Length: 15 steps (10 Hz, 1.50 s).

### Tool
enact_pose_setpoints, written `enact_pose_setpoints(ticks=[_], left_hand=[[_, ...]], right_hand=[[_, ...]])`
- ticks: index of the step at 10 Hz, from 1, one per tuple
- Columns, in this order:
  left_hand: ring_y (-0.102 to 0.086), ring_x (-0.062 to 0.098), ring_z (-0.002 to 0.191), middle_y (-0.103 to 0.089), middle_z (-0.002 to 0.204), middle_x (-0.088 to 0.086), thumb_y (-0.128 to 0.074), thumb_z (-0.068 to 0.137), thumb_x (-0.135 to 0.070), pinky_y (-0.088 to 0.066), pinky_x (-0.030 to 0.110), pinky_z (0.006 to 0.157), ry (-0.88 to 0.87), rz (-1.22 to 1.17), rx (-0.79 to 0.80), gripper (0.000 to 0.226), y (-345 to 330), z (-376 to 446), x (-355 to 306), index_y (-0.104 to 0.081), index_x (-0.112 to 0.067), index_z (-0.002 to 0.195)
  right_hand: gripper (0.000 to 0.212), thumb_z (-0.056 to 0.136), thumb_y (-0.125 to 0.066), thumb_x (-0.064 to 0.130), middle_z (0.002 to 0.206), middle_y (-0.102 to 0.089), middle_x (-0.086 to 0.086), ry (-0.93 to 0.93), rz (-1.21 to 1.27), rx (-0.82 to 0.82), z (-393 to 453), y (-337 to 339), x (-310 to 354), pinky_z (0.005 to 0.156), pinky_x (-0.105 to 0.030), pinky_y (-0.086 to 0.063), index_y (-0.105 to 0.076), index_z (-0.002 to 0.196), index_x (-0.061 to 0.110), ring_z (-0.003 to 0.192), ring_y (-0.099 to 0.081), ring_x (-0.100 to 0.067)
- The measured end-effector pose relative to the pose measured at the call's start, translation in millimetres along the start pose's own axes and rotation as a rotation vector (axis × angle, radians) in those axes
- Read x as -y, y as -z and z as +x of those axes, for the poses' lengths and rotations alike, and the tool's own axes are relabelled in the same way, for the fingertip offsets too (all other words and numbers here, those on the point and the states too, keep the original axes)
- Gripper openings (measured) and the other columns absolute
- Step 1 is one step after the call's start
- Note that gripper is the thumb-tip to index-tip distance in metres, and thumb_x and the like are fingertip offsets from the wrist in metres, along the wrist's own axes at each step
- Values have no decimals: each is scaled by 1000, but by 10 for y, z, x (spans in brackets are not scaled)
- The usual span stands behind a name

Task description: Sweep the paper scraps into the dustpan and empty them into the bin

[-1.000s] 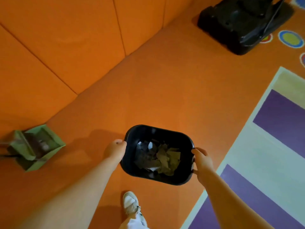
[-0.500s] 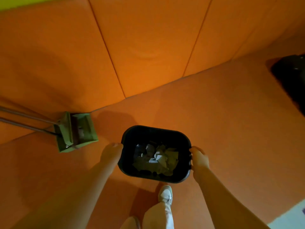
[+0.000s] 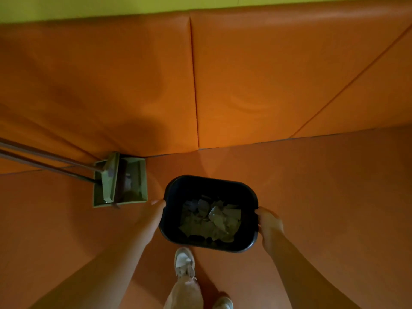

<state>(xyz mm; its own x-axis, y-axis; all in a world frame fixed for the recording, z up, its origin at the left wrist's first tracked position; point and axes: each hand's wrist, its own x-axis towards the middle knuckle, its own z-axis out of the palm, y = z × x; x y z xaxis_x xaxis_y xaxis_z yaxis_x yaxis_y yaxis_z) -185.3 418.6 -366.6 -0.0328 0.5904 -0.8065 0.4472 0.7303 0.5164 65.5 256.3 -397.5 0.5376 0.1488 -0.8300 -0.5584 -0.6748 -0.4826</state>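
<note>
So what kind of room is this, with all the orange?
Probably a soft play room or kids' gym. The wall is covered in orange padded panels, the floor is orange too, and a strip of yellow wall shows above the pads. I can't be sure from this view.

We lose the two handles (image 3: pixel 44 160) at the left edge, and the dustpan (image 3: pixel 133 181) contents are too dim to name. Behind the bin (image 3: pixel 209 186) wall, both hands hide their fingers (left (image 3: pixel 153 216), right (image 3: pixel 269 224)).
</note>
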Motion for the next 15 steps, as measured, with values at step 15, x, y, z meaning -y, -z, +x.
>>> enact_pose_setpoints(ticks=[15], left_hand=[[-28,28,144,-26,159,3,-50,96,-24,-26,46,111,35,-55,32,59,-44,2421,-624,-30,-26,151]], right_hand=[[14,92,-46,0,85,-57,-6,301,-317,432,1699,-1948,1510,57,-26,-41,-51,84,11,72,-57,-17]])
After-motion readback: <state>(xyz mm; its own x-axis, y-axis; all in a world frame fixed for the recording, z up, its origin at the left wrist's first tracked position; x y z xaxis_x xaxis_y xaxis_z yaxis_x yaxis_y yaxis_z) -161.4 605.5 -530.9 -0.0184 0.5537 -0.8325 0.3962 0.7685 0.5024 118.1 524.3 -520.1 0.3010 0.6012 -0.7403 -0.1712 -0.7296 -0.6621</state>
